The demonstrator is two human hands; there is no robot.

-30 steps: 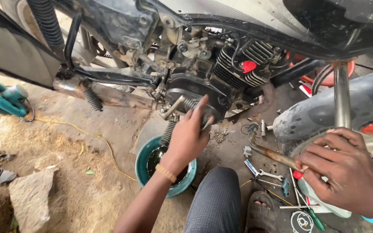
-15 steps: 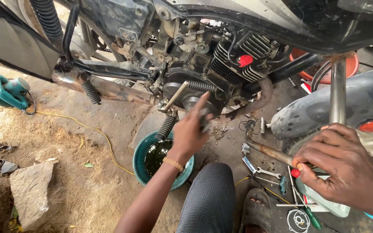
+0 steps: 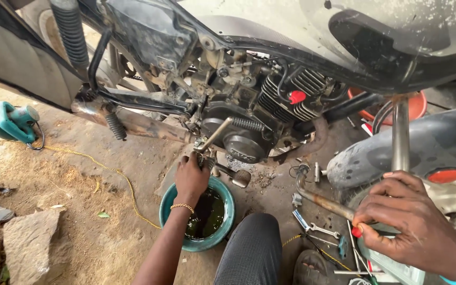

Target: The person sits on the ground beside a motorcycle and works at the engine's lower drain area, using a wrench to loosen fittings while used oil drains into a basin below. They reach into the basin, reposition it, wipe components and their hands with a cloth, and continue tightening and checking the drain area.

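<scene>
Left hand [image 3: 191, 177] reaching under engine [image 3: 241, 137], above green basin [image 3: 165, 208]

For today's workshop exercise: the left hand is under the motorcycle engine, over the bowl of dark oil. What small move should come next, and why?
Probably keep the left hand at the underside of the engine, fingers working the fitting there. The green bowl already sits below holding dark liquid, and the right hand rests apart by the front tyre.

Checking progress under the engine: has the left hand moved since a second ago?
Yes. The left hand dropped from the round engine cover to beneath it, above the green pan.
</scene>
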